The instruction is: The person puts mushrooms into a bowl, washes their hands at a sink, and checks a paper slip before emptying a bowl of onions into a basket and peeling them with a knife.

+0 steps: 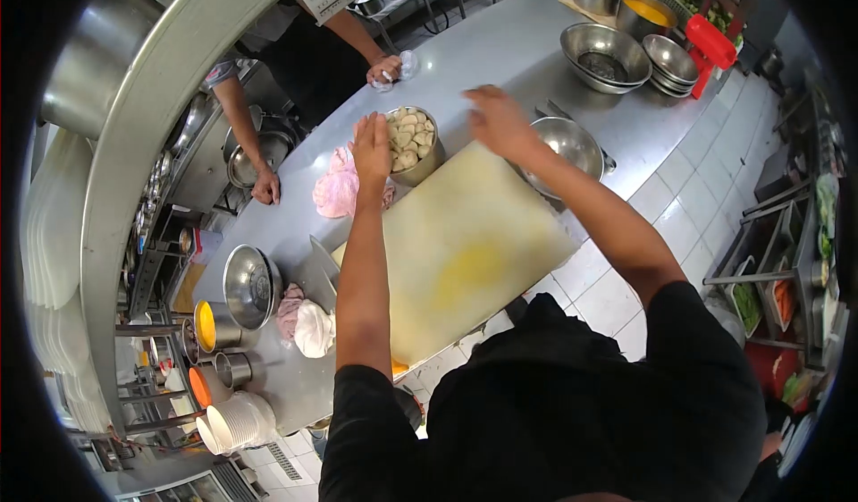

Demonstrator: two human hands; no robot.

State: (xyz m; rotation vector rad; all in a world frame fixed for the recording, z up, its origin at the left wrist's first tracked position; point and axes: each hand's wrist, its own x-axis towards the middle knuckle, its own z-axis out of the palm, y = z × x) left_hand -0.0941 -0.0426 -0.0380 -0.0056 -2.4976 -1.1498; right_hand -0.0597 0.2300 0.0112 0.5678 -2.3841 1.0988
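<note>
We are reaching forward with both arms at once, our left arm (pixel 362 269) running nearly straight out from the shoulder and our right arm (pixel 608 225) angling in from the right with the elbow slightly bent. Our left hand (pixel 371 149) is stretching flat, palm down, its fingers lying straight and close together and pointing away from us. Our right hand (pixel 499 122) is hovering a little farther out, open and loosely cupped, its fingertips showing blurred, and both forearms are showing bare.
</note>
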